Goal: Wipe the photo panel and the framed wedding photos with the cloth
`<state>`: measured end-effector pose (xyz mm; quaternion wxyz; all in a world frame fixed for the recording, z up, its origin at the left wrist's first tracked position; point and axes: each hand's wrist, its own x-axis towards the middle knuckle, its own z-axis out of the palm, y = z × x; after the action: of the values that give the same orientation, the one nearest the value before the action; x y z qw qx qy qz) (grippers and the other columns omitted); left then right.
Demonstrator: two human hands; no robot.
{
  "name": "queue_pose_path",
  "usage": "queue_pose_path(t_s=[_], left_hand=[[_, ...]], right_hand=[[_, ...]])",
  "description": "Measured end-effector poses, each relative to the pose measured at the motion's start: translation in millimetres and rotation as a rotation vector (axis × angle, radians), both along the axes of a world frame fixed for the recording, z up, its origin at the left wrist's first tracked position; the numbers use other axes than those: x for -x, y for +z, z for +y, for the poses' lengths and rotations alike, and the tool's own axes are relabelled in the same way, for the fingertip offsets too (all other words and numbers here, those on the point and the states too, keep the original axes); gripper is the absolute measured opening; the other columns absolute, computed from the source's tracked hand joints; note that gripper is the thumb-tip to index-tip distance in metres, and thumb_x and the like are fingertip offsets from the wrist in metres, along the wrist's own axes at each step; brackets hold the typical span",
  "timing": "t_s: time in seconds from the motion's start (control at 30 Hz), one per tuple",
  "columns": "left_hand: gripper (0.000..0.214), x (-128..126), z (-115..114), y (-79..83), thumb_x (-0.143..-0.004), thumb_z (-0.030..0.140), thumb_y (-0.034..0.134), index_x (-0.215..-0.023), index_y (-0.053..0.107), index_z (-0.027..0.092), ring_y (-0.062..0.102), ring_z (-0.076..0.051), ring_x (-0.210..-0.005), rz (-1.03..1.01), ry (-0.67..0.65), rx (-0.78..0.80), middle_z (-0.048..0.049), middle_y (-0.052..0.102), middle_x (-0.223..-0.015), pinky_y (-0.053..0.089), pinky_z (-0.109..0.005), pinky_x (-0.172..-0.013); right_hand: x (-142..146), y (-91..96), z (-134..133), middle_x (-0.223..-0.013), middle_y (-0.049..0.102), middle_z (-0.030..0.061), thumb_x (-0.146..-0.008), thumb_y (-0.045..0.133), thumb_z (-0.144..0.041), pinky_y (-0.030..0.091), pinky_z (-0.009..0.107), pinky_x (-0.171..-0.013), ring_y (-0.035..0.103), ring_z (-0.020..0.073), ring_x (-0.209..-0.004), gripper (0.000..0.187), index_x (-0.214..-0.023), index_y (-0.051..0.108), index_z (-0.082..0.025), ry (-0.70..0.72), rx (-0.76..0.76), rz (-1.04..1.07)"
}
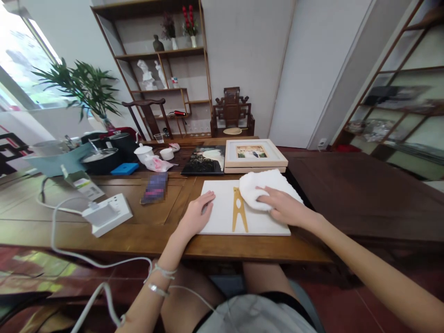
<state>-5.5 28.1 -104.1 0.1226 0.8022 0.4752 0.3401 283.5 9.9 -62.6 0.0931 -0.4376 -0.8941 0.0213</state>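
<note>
A white flat board [222,217] with a gold stand piece [239,210] on it lies face down on the wooden table [145,231] in front of me. My left hand [196,215] rests flat on the board's left edge, fingers stretched out. My right hand [282,206] presses down on a white cloth [258,187] bunched on the board's upper right part, fingers curled over the cloth.
Behind the board lie a framed photo [255,155] and a dark photo print [204,161]. To the left are a white power strip [107,213] with cables, a phone [154,188], cups, pots and a blue box [124,169]. Shelves stand at the back wall.
</note>
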Motion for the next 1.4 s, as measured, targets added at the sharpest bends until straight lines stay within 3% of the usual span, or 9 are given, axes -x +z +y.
queue_pose_path(t_s=[0.17,0.33,0.5,0.6,0.73,0.9,1.07,1.27,1.4], left_hand=[[0.034,0.3,-0.4,0.5,-0.086,0.023,0.045,-0.111,0.066,0.014,0.055,-0.023,-0.119,-0.001,0.002,0.006,-0.0117,0.062,-0.123,0.040,-0.044,-0.105],[0.038,-1.0,-0.2,-0.2,-0.086,0.024,0.043,-0.113,0.064,0.007,0.053,-0.024,-0.121,0.002,0.006,0.033,-0.0163,0.061,-0.124,0.038,-0.043,-0.107],[0.037,-1.3,0.8,-0.4,-0.086,0.024,0.042,-0.113,0.064,0.009,0.052,-0.025,-0.122,0.015,0.002,0.040,-0.0151,0.060,-0.126,0.037,-0.044,-0.107],[0.037,-1.0,0.6,-0.3,-0.087,0.024,0.042,-0.113,0.064,0.010,0.052,-0.025,-0.122,0.012,0.002,0.045,-0.0146,0.061,-0.126,0.038,-0.044,-0.107],[0.038,-0.6,0.3,-0.7,-0.086,0.024,0.043,-0.113,0.064,0.008,0.053,-0.026,-0.122,-0.008,-0.001,0.044,-0.0163,0.061,-0.125,0.038,-0.044,-0.107],[0.038,-0.2,0.5,-0.3,-0.086,0.024,0.043,-0.113,0.064,0.008,0.053,-0.025,-0.122,0.001,0.005,0.041,-0.0156,0.060,-0.125,0.039,-0.043,-0.107],[0.037,0.3,0.5,1.1,-0.086,0.024,0.043,-0.113,0.064,0.009,0.054,-0.024,-0.121,0.015,0.007,0.039,-0.0150,0.061,-0.125,0.039,-0.042,-0.106],[0.037,-0.5,0.4,0.7,-0.086,0.023,0.043,-0.112,0.064,0.009,0.054,-0.024,-0.121,0.017,0.006,0.035,-0.0149,0.061,-0.125,0.039,-0.043,-0.106],[0.038,-0.8,0.2,-0.5,-0.086,0.023,0.042,-0.114,0.063,0.007,0.053,-0.024,-0.122,0.010,0.007,0.047,-0.0158,0.060,-0.125,0.038,-0.042,-0.107]], right_hand=[[1.1,-10.3,22.4,-0.130,0.053,0.0160,-0.065,0.038,0.003,0.040,0.049,-0.096,0.047,0.0316,-0.121,0.059,-0.117,0.060,-0.014,-0.038,-0.046,0.014],[4.1,1.5,-43.7,-0.133,0.051,0.0157,-0.061,0.040,0.003,0.040,0.046,-0.099,0.047,0.0310,-0.122,0.055,-0.106,0.065,-0.016,0.004,0.018,-0.026],[1.3,24.6,-97.6,-0.129,0.055,0.0049,-0.063,0.039,0.002,0.041,0.040,-0.098,0.049,0.0248,-0.120,0.053,-0.099,0.064,-0.028,0.053,0.222,-0.008],[1.4,29.3,-80.5,-0.111,0.063,0.0064,-0.065,0.038,0.000,0.044,0.040,-0.092,0.056,0.0245,-0.108,0.050,-0.099,0.063,-0.027,0.035,0.271,0.015],[4.2,21.2,-24.9,-0.103,0.062,0.0118,-0.064,0.038,-0.001,0.045,0.040,-0.088,0.057,0.0263,-0.101,0.055,-0.110,0.062,-0.017,0.026,0.142,0.039],[9.6,-0.2,29.3,-0.120,0.057,0.0148,-0.070,0.037,-0.004,0.041,0.046,-0.094,0.050,0.0294,-0.115,0.054,-0.119,0.058,-0.014,0.008,0.040,0.072],[15.1,-11.4,39.9,-0.142,0.042,0.0094,-0.068,0.036,0.001,0.026,0.049,-0.107,0.030,0.0273,-0.134,0.059,-0.119,0.058,-0.018,0.010,-0.008,0.070],[17.2,13.3,-21.9,-0.136,0.049,0.0138,-0.062,0.037,0.002,0.034,0.047,-0.103,0.045,0.0294,-0.124,0.057,-0.109,0.065,-0.015,0.056,0.046,0.012],[15.3,34.4,-79.7,-0.138,0.048,0.0088,-0.064,0.037,0.001,0.036,0.043,-0.101,0.045,0.0269,-0.124,0.054,-0.103,0.066,-0.022,0.112,0.251,-0.031]])
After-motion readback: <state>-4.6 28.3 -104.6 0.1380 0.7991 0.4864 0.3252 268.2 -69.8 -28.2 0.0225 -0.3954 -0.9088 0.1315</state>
